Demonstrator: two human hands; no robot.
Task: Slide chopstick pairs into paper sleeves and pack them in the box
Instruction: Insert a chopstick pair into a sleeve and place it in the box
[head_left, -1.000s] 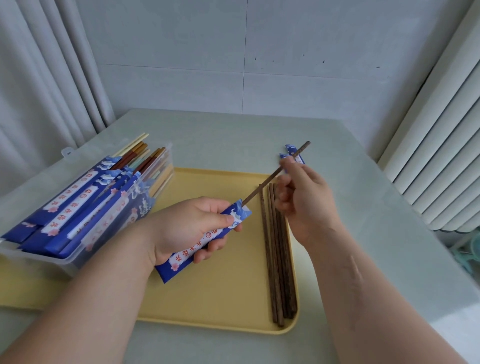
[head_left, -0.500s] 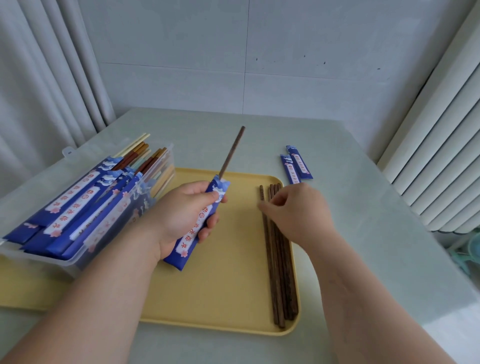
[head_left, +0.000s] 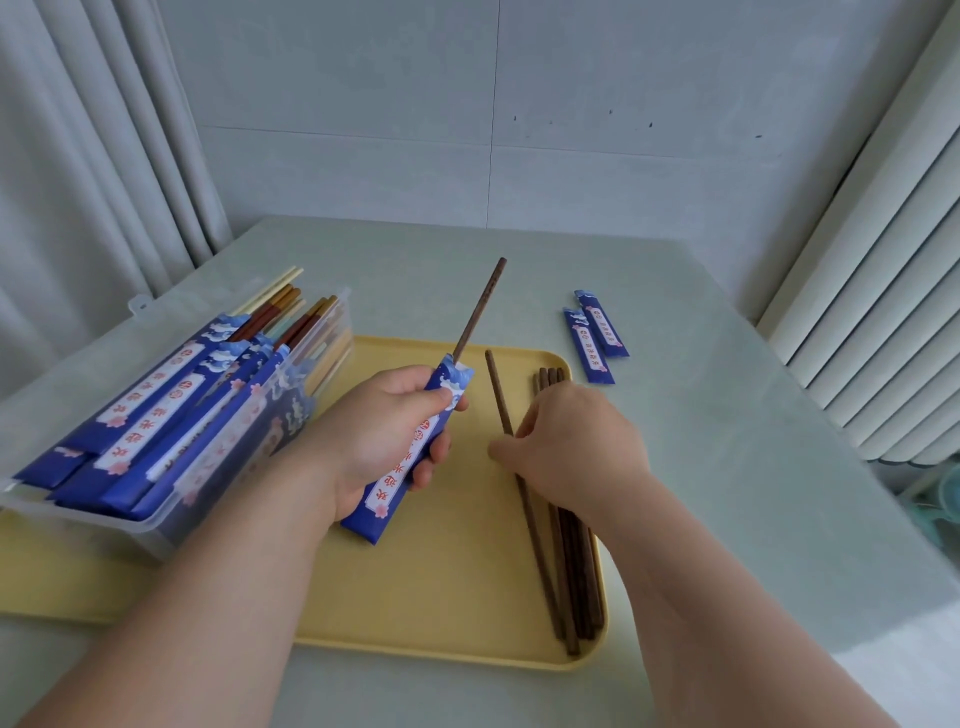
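Note:
My left hand (head_left: 387, 434) grips a blue paper sleeve (head_left: 410, 457) over the yellow tray (head_left: 457, 587); one dark chopstick (head_left: 480, 306) sticks out of its top, pointing away and up. My right hand (head_left: 571, 447) rests on the bundle of dark chopsticks (head_left: 576, 582) at the tray's right side and pinches one chopstick (head_left: 497, 389), angled left of the others. A clear plastic box (head_left: 171, 415) at the left holds several sleeved pairs.
Two empty blue sleeves (head_left: 595, 338) lie on the pale green table (head_left: 753, 441) beyond the tray's far right corner. White curtains hang at the left and right. A grey wall stands behind the table.
My right hand let go of the sleeved chopstick, dropped to the bundle and pulled one chopstick out to the left. My left hand swung the sleeve more upright.

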